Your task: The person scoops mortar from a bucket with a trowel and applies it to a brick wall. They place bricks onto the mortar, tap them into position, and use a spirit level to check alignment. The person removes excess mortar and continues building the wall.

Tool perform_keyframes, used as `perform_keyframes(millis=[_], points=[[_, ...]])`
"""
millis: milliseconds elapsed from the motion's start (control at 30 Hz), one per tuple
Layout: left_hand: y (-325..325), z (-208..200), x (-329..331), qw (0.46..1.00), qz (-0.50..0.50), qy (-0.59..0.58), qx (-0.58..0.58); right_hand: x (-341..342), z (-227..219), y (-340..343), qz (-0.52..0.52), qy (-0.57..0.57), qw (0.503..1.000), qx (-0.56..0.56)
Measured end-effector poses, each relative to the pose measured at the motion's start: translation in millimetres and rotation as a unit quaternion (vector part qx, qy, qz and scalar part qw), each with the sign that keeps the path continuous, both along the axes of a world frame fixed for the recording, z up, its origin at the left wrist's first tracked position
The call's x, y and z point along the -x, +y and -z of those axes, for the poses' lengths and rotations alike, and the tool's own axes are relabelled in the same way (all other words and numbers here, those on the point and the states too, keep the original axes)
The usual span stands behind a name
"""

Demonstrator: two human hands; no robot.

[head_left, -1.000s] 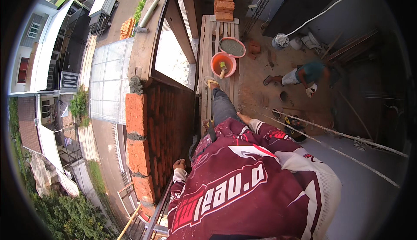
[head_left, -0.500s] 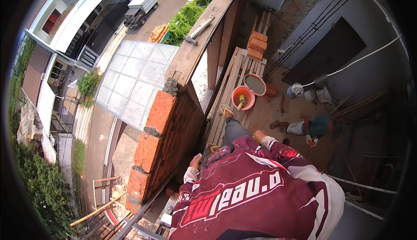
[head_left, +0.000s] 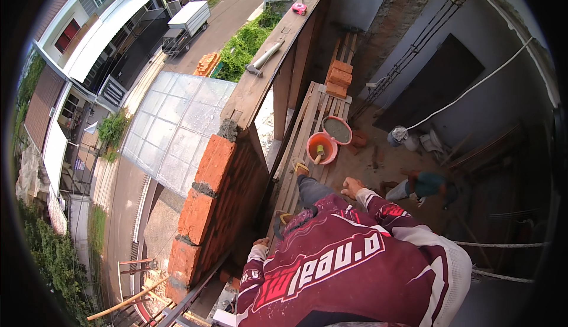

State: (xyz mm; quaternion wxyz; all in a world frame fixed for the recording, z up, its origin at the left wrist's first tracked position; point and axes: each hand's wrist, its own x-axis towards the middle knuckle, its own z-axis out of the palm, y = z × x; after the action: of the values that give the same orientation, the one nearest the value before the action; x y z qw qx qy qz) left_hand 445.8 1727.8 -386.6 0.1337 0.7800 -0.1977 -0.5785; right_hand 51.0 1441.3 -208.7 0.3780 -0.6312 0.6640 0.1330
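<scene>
- The right hand [head_left: 353, 188] is held out with bent fingers; nothing shows in it, though whether it is fully closed cannot be told.
- The left hand [head_left: 261, 242] is low beside the brick wall [head_left: 204, 167]; its grip, and whether it touches anything, cannot be told.
- Ahead of the right hand, an orange bucket [head_left: 314, 142] holding a wooden-handled tool [head_left: 320, 153] stands on a plank platform [head_left: 300, 131], against a tub [head_left: 351, 135] of grey mortar.
- A sandalled foot [head_left: 300, 166] is just beside the bucket; a careless step could tip it or trip the wearer.
- The platform is narrow and gapped, so a misstep might mean a fall; anything knocked off could hit the co-worker [head_left: 431, 185] bending below.
- Farther along, stacked bricks [head_left: 339, 79] block the planks beyond the tub.
- A hammer [head_left: 269, 54] and a pink object [head_left: 299, 8] lie loose on the timber frame [head_left: 244, 99]; a bump could send them streetward.
</scene>
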Motion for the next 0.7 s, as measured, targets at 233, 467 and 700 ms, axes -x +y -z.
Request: perform_keyframes(millis=[233, 467, 700], points=[[35, 8, -14, 0.992, -0.12, -0.022, -0.013, 22, -30, 19, -0.007, 0.079, 0.996, -0.029], [10, 8, -19, 0.996, 0.018, -0.081, 0.015, 63, 10, 69, 0.039, 0.071, 0.996, -0.037], [-8, 45, -45, 0.996, -0.043, -0.046, 0.061, 59, 23, 89, 0.064, 0.005, 0.997, -0.054]])
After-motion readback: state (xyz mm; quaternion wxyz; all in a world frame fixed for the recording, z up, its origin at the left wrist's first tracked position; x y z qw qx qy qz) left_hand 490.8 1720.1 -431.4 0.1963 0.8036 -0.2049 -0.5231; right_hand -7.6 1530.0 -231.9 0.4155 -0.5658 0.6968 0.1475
